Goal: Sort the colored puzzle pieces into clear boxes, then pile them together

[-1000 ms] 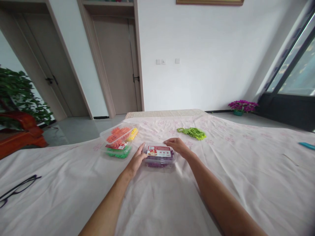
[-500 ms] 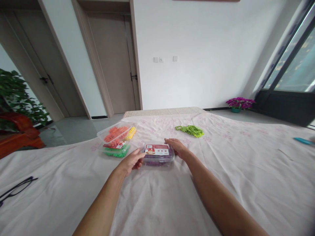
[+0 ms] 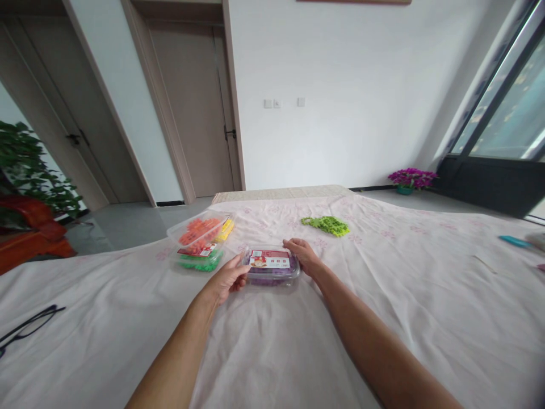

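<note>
- Head view: a person's left hand (image 3: 230, 278) clamps its fingers on the left edge of a clear box (image 3: 272, 272) with purple pieces inside
- The right hand (image 3: 303, 255) has its fingers clamped on the far right corner
- The box sits on a pale tablecloth (image 3: 255, 352), between stacked tubs (image 3: 200, 262), left, and a lime-green heap (image 3: 327, 225), farther off

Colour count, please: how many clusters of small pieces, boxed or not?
Small orange plastic pieces: 1
Small yellow plastic pieces: 1
Small green plastic pieces: 1
Small purple pieces, inside the held clear plastic box: 1
Unboxed lime-green knobbly pieces: 1
Total: 5 clusters
</note>
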`<state>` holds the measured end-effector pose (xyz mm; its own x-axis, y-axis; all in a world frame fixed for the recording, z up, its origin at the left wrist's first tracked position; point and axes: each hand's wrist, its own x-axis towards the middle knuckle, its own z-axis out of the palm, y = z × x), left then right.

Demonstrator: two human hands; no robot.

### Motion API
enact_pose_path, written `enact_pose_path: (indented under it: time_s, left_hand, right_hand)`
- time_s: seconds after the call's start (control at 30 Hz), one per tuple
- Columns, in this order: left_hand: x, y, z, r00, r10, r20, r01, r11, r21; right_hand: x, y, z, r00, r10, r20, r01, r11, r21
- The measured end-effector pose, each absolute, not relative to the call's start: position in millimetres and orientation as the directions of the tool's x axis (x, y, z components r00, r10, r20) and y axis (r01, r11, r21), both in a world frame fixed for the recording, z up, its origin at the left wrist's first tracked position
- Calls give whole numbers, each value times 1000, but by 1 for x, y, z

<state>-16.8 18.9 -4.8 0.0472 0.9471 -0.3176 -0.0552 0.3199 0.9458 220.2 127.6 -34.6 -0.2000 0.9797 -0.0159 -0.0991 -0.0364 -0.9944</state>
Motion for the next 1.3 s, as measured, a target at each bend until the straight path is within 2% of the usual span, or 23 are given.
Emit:
enact_pose_path:
  time_s: [0.2,0.33,0.43,0.6,0.67,0.87,1.07,1.3]
  left_hand:
    - [-20,21,-14,64,948,-312,-131,318,939]
    - [-16,22,-16,-4,953,-303,-132,300,945]
    - [-12,22,-13,-41,953,-300,-138,292,946]
    - [-6,13,-9,-133,949,-286,-184,260,948]
    - [0,7,-10,-212,939,-270,-229,221,948]
    - [26,3,-12,-463,852,-244,-365,67,929]
    - [39,33,4,-589,768,-250,-409,-16,912]
    - [49,20,-5,-580,777,-245,-314,64,947]
  right_hand:
    - [226,122,-44,-114,964,241,-38,239,-970]
    - [226,120,-44,-103,943,316,35,320,-947]
    - [224,120,-42,-106,948,300,72,308,-949]
    - [241,120,-38,-148,987,68,115,86,-990]
    - [258,119,-37,-107,993,52,165,70,-984]
    - [307,95,-43,-31,984,173,294,174,-940]
    - [312,74,-50,-55,901,431,565,384,-731]
    - [316,80,-58,-28,912,408,563,352,-748]
